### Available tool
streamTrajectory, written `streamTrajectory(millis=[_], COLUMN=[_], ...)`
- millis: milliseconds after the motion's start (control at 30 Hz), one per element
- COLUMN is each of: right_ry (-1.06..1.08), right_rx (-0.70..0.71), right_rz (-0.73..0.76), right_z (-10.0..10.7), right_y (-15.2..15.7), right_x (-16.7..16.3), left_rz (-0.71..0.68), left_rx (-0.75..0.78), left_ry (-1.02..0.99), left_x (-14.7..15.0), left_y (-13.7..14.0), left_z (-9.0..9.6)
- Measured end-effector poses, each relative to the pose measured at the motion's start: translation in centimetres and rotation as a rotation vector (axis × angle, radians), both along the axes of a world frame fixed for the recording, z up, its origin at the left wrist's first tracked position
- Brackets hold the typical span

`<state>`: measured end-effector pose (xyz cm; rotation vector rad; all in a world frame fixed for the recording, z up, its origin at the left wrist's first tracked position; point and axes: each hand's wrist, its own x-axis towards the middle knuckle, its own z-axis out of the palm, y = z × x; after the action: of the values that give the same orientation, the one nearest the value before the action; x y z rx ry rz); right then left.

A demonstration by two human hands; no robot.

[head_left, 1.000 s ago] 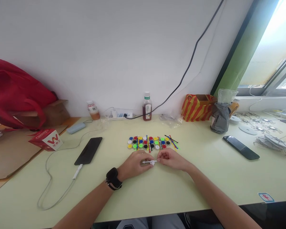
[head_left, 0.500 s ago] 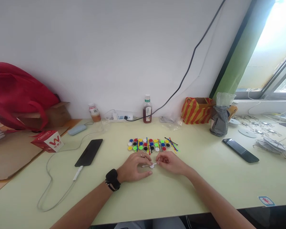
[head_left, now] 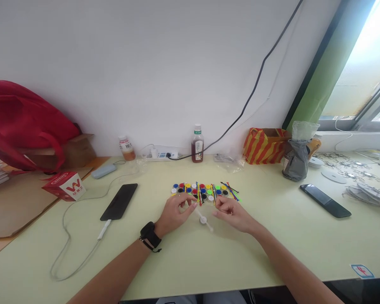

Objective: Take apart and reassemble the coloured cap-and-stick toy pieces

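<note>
Between my hands, a white round piece with a thin white strip across it lies on the table. The strip slants from upper left to lower right and looks slightly blurred. My left hand, with a black watch on the wrist, is at its left; thumb and index finger are bent and a little apart near the strip's upper end. At its right, my right hand has curled fingers with the thumb apart, holding nothing visible. Just beyond are rows of small coloured round pieces with thin coloured strips laid among them.
A black phone on a white cable lies left, near a red-and-white box. Bottles, a power strip and a striped bag stand along the wall. Another dark phone lies right.
The white strip has turned from nearly level to a downward-right slant. My right hand has let go of its end and moved right; my left hand has drawn slightly left and up.
</note>
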<state>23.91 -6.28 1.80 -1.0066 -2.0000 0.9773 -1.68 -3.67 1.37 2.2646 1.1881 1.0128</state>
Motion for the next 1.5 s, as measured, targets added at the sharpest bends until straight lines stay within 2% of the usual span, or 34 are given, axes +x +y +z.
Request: streamTrajectory(millis=[367, 667, 800, 900, 1100, 1167, 1267, 1367, 1433, 1500], right_ry=[-0.082, -0.139, -0.142, -0.121, 0.024, 0.058, 0.081, 0.103, 0.13, 0.169], right_rx=[0.059, 0.133, 0.092, 0.098, 0.23, 0.269, 0.327, 0.373, 0.338, 0.247], right_rz=[-0.072, -0.004, 0.008, -0.026, -0.094, -0.088, -0.122, -0.252, -0.304, -0.275], right_z=[-0.9, -1.3, -1.8, -1.8, -1.1, -1.1, -1.1, -1.2, -1.3, -1.4], right_y=[0.2, -0.5, 0.0, 0.4, 0.3, 0.2, 0.2, 0.3, 0.2, 0.1], right_x=[-0.4, -1.4, -1.4, -1.3, -1.3, -1.4, -1.3, -1.0, -0.9, -1.0], left_rz=[-0.053, -0.066, -0.081, -0.144, -0.396, -0.424, -0.361, -0.284, -0.248, -0.231], left_rx=[-0.038, -0.053, -0.096, -0.248, -0.86, -0.931, -0.886, -0.819, -0.785, -0.763], left_ry=[0.004, -0.01, -0.07, -0.218, -0.609, -0.653, -0.67, -0.692, -0.696, -0.695], left_x=[0.3, 0.3, 0.6, 1.0, 1.6, 1.6, 1.7, 1.8, 1.8, 1.7], left_y=[0.2, 0.3, 0.2, 0.2, -0.1, -0.3, -0.4, -0.1, 0.1, 0.4], left_z=[-0.5, -1.0, -0.7, -0.4, 0.3, 0.6, 0.5, 0.1, -0.4, -0.7])
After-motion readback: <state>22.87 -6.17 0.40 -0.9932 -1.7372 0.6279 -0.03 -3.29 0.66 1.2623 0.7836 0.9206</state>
